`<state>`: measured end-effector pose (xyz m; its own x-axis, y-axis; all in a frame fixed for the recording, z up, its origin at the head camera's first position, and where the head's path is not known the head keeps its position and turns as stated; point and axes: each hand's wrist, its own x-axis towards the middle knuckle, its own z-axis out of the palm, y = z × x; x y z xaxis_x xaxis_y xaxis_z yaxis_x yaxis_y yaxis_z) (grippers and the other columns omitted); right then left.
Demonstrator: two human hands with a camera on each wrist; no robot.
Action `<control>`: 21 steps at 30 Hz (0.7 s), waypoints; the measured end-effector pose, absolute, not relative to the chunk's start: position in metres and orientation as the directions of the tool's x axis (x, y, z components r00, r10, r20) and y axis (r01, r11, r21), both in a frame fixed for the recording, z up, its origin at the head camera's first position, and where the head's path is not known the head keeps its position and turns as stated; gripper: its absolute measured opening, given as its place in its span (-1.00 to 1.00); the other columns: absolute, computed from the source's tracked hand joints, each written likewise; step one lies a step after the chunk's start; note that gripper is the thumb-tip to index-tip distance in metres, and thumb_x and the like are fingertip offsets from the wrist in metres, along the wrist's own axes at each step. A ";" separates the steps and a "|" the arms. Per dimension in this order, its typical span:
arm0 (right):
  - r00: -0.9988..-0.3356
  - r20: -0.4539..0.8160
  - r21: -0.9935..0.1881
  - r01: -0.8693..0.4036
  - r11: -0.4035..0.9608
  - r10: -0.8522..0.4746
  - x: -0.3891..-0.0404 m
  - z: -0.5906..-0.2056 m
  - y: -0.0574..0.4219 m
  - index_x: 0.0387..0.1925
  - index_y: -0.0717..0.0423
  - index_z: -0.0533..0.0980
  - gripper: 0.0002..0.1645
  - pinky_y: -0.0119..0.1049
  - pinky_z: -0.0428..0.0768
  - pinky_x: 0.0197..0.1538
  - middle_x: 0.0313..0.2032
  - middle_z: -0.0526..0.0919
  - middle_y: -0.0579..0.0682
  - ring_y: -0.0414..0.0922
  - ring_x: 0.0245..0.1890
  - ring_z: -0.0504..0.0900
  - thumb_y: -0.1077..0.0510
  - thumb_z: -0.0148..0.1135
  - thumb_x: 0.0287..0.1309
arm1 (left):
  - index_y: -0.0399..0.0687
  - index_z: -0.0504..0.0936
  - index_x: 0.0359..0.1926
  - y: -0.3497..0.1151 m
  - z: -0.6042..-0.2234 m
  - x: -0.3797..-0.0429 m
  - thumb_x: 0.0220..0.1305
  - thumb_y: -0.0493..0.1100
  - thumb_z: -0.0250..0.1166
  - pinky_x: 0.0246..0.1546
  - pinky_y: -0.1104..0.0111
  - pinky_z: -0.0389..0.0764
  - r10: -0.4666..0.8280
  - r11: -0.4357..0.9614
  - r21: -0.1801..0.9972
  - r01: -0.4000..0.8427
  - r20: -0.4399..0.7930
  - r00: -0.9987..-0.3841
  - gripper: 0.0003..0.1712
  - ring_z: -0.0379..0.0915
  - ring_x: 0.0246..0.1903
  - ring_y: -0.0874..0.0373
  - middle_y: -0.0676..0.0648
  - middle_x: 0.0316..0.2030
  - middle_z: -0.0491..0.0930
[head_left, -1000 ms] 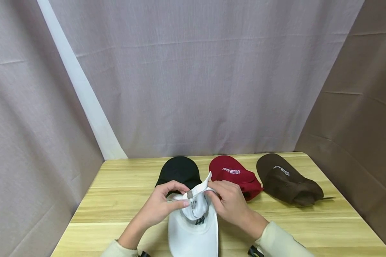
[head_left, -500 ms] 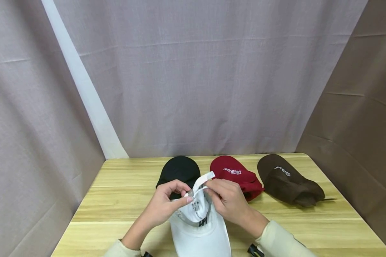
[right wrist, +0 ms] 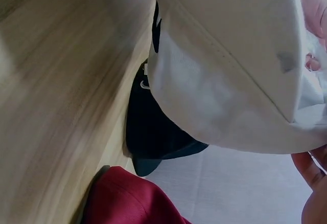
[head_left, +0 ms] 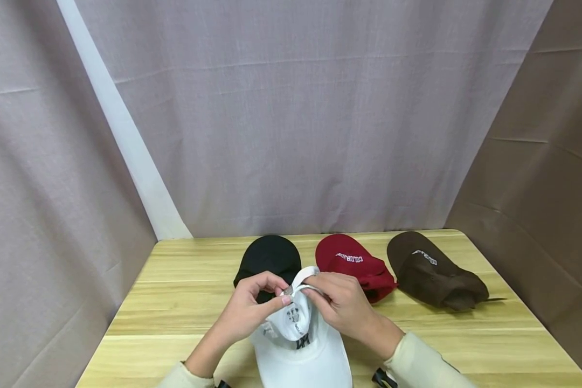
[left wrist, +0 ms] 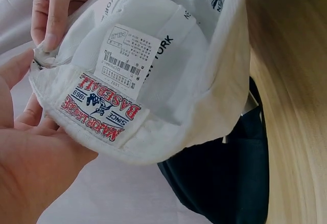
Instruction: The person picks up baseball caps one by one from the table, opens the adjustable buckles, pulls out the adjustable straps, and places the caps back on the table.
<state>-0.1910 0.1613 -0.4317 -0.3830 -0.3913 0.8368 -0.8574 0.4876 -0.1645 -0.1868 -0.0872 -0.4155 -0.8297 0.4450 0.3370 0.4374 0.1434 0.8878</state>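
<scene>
A white baseball cap is held near the front of the table, brim toward me and inside of the crown partly showing. My left hand pinches the small metal buckle at the cap's back strap between thumb and fingers. Opposite it, my right hand pinches the white strap, which bends up in a loop between the hands. In the left wrist view, a red-and-blue sewn label and a white printed tag show inside the crown. The right wrist view has the cap's outer side, the right fingers at its edge.
Behind the white cap lies a black cap. A red cap and a dark brown cap lie to its right along the back of the wooden table. Grey curtains stand behind the table.
The strap's free end, earlier sticking up, has come down into a closer loop at the right fingers. The cap's brim has swung to the right. The other caps lie as before.
</scene>
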 end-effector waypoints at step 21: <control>-0.394 0.812 -0.172 -0.867 0.468 -0.431 -0.189 -0.440 0.160 -0.19 0.01 0.70 -0.85 -0.38 0.74 -0.16 -0.31 0.81 -0.10 -0.24 -0.37 0.72 0.05 0.31 0.48 | 0.00 0.58 -0.04 -0.084 -0.419 -0.186 0.45 -0.23 0.37 -0.26 0.42 0.53 0.580 0.110 0.841 0.530 0.379 -0.721 -0.84 0.42 -0.33 0.36 -0.09 -0.39 0.47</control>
